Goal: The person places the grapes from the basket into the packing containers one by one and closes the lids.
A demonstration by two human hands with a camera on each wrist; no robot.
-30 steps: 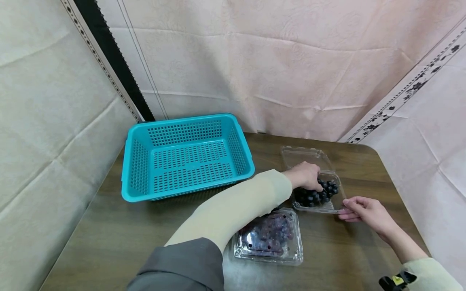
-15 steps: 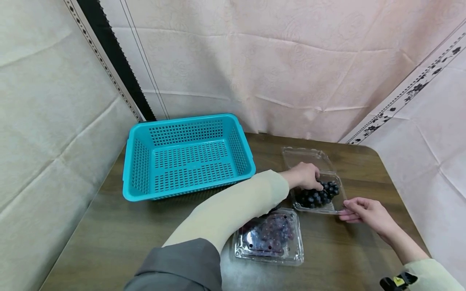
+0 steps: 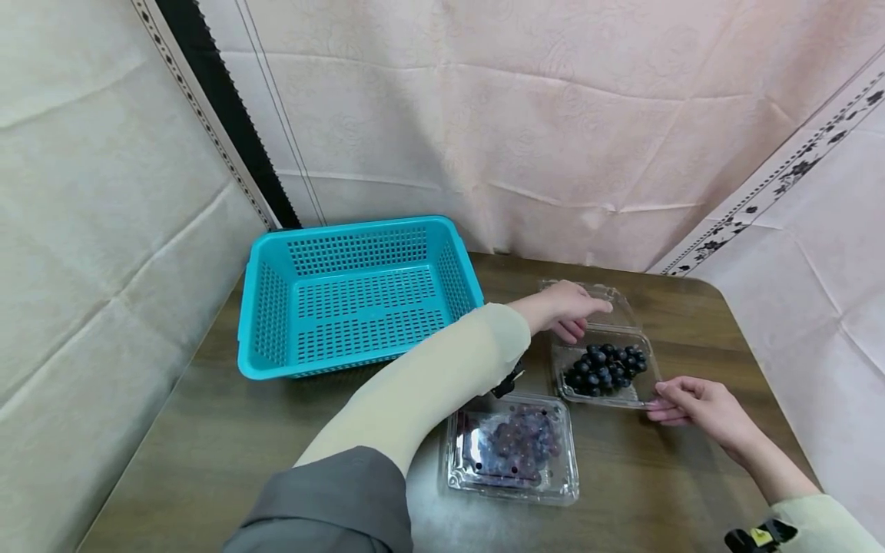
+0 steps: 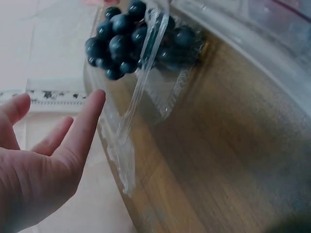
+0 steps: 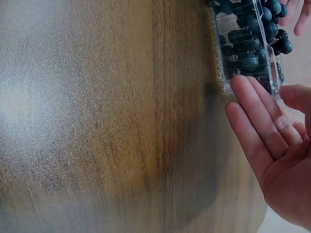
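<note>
A clear plastic box [image 3: 631, 392] stands with its lid [image 3: 621, 309] folded back, towards the right of the table. In it lies a bunch of dark grapes [image 3: 607, 370]. My left hand [image 3: 565, 304] is over the lid, fingers extended and holding nothing. In the left wrist view the left hand [image 4: 46, 165] is apart from the grapes [image 4: 121, 41]. My right hand [image 3: 698, 403] pinches the near right corner of the box. The right wrist view shows the thumb of the right hand [image 5: 286, 170] at the rim and the fingers along the outside.
A closed clear box of reddish-purple grapes [image 3: 515, 449] sits nearer, left of the open one and partly under the left forearm. A turquoise perforated basket [image 3: 359, 365] stands at the back left of the wooden table [image 3: 207, 461]. Pale cloth [image 3: 484, 115] hangs behind.
My left hand has let go of the dark grapes and moved up and back over the lid. The grapes lie in the open box. The right hand stays at the corner.
</note>
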